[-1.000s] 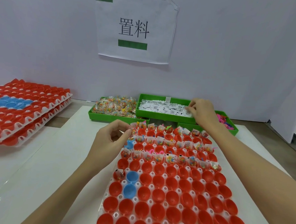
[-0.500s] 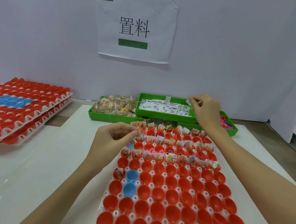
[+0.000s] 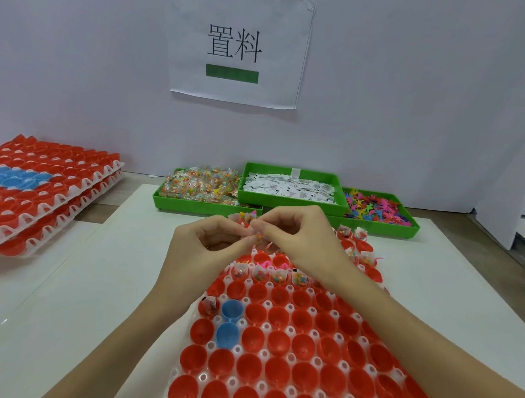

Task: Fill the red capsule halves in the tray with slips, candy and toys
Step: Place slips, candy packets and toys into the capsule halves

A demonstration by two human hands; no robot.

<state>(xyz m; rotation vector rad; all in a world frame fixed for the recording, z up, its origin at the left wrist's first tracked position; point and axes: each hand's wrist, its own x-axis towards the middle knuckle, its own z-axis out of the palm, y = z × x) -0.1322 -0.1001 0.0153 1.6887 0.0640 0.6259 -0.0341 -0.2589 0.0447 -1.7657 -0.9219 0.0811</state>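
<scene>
both hands [image 3: 256, 238] met above tray [image 3: 268, 305], left hand [image 3: 210, 241] and right hand [image 3: 295, 237] fingertips pinched together on small candy packet [image 3: 260, 237].

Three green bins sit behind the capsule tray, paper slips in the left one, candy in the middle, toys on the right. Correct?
Not quite. The head view shows the candy bags in the left bin and the paper slips in the middle one. The toys are on the right, as stated.
</scene>
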